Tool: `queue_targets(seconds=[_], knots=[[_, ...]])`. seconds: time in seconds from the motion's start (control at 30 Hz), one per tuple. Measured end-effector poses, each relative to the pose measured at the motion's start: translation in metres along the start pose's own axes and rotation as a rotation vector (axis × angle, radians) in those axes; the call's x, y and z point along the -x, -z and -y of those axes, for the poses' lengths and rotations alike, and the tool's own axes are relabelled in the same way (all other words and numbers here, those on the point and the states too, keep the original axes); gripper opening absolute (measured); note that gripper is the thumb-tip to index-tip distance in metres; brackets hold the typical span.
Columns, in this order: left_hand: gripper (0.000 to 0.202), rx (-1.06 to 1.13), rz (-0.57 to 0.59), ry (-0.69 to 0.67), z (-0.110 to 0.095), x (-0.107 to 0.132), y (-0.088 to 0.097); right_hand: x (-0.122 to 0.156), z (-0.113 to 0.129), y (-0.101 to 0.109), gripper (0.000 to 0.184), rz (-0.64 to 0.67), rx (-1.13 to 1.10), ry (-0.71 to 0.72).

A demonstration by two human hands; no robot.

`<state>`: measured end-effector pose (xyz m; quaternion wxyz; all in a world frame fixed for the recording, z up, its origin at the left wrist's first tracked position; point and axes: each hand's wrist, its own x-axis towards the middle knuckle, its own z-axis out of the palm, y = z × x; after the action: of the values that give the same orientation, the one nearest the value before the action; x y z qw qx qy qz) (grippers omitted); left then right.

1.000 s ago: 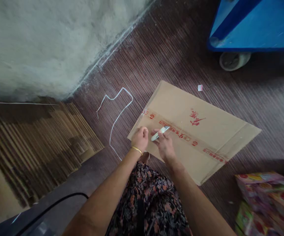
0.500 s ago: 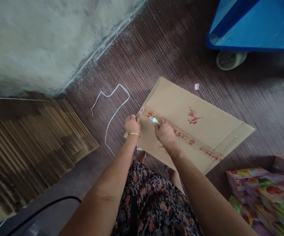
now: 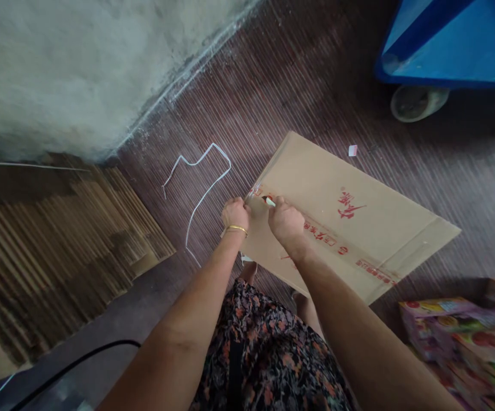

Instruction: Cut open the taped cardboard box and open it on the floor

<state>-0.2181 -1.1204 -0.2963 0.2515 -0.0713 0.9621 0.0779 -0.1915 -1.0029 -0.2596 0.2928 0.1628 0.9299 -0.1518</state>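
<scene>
A flattened brown cardboard box (image 3: 358, 188) with red print and a strip of printed tape lies on the dark ribbed floor. My left hand (image 3: 235, 214), with a gold bangle on the wrist, is closed on the box's near left corner. My right hand (image 3: 288, 221) is closed round a small white cutter (image 3: 270, 201), whose tip rests on the tape seam close to that corner. The two hands are almost touching.
A loose white plastic strap (image 3: 202, 185) lies on the floor left of the box. Stacked flat cardboard (image 3: 63, 240) fills the left side under a pale wall. A blue cart with a wheel (image 3: 418, 101) stands at top right. Colourful printed cartons (image 3: 465, 337) sit at bottom right.
My right hand has slid the cutter left along the tape seam, from the middle of the box toward its left corner. My left hand moved up to grip that corner.
</scene>
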Motion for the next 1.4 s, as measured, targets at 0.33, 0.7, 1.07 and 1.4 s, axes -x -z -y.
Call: queue_targets(seconds=[0.33, 0.7, 1.07, 1.4], knots=[[0.015, 0.059, 0.045, -0.017, 0.003, -0.004, 0.005, -0.017, 0.002, -0.011, 0.030, -0.034, 0.066, 0.086], [0.027, -0.063, 0.058, -0.041, -0.004, -0.001, 0.008, -0.023, 0.001, -0.003, 0.037, 0.030, 0.217, 0.263], [0.022, -0.096, 0.002, -0.029, -0.004, -0.002, 0.006, -0.026, -0.011, -0.007, 0.037, 0.069, 0.279, 0.219], [0.025, -0.114, -0.028, -0.006, -0.009, -0.001, 0.009, -0.022, -0.028, -0.005, 0.037, 0.139, 0.266, 0.161]])
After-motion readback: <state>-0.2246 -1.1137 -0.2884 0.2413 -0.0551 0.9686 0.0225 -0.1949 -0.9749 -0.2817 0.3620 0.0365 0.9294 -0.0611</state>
